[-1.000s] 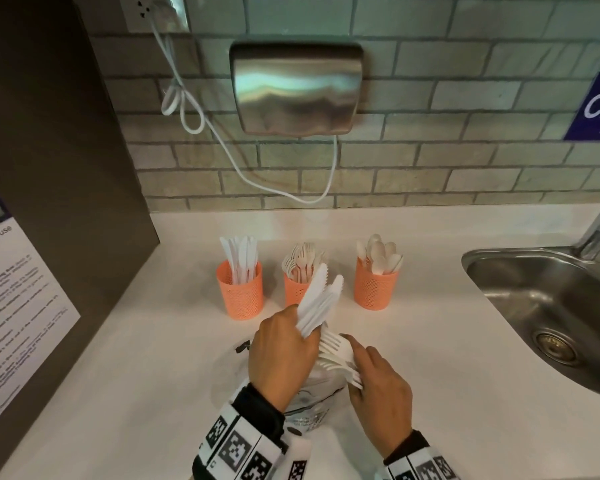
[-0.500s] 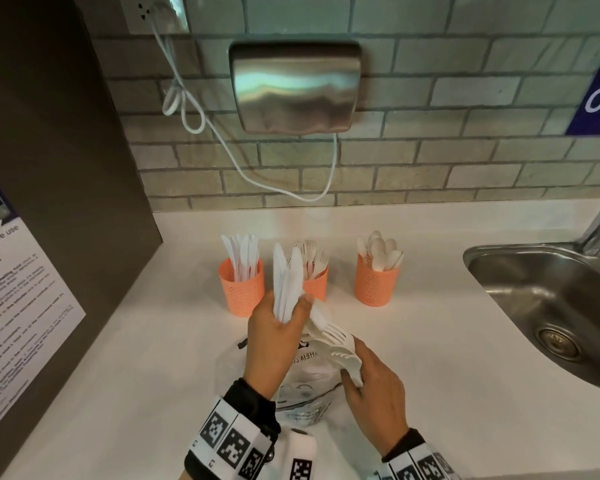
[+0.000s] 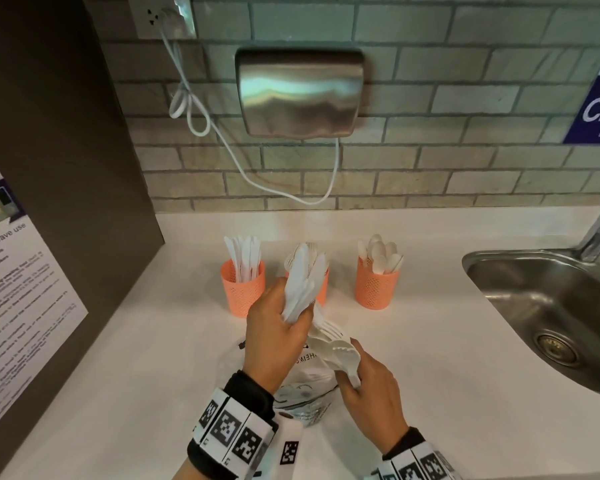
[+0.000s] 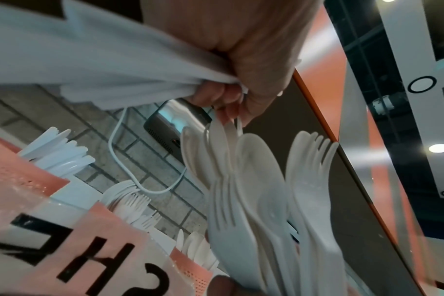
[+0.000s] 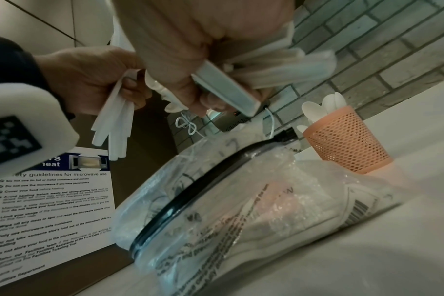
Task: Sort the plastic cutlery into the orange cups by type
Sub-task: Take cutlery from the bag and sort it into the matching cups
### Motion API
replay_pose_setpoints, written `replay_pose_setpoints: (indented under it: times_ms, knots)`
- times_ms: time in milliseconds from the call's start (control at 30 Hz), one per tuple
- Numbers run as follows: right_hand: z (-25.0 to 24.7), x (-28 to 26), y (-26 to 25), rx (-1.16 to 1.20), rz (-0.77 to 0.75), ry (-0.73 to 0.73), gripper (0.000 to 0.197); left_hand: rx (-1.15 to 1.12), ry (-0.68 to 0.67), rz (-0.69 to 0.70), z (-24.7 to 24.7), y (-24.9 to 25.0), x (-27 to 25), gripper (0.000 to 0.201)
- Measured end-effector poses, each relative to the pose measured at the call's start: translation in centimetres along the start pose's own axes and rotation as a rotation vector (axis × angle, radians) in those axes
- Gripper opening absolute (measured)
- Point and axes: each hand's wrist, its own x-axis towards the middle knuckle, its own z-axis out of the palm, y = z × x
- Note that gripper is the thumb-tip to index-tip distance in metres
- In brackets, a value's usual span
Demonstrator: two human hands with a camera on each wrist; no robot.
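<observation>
Three orange mesh cups stand in a row: the left cup (image 3: 243, 289) holds knives, the middle cup (image 3: 323, 289) holds forks and is partly hidden, the right cup (image 3: 376, 287) holds spoons. My left hand (image 3: 291, 318) grips a bundle of white knives (image 3: 303, 282) that fans up in front of the middle cup. My right hand (image 3: 350, 375) grips a mixed bundle of forks and spoons (image 3: 329, 342) by the handles, just below the left hand. In the left wrist view the knives (image 4: 101, 66) and the mixed bundle (image 4: 254, 190) show close up.
A clear plastic zip bag (image 3: 302, 389) lies on the white counter (image 3: 153, 358) under both hands. A steel sink (image 3: 541, 317) with a tap is at the right. A dark cabinet side with a paper notice (image 3: 18, 289) stands left. A hand dryer (image 3: 298, 91) hangs on the brick wall.
My left hand swung the knife bundle upright towards the left cup, and it now tilts right again in front of the middle cup. The right hand stayed over the bag.
</observation>
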Motion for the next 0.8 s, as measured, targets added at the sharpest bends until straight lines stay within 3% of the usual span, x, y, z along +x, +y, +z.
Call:
replay_pose_setpoints:
  times_ms: [333, 433, 567, 733, 800]
  knots:
    - [0.0, -0.3, -0.1, 0.124, 0.046, -0.085, 0.044, -0.041, 0.083, -0.061, 0.0, 0.1, 0.3, 0.019]
    - [-0.2, -0.4, -0.1, 0.210, 0.072, -0.135, 0.033, -0.115, 0.086, -0.157, 0.0, 0.7, 1.0, 0.024]
    - [-0.7, -0.4, -0.2, 0.326, 0.134, -0.193, 0.034, -0.269, 0.144, -0.307, -0.4, 0.6, 2.5, 0.014]
    - [-0.8, -0.4, -0.4, 0.460, 0.219, -0.232, 0.035, -0.261, -0.010, -0.298, -0.2, 1.6, 2.6, 0.016]
    - [-0.8, -0.4, -0.7, 0.509, 0.242, -0.262, 0.034, -0.219, -0.050, -0.282, 0.2, 1.5, 2.4, 0.006]
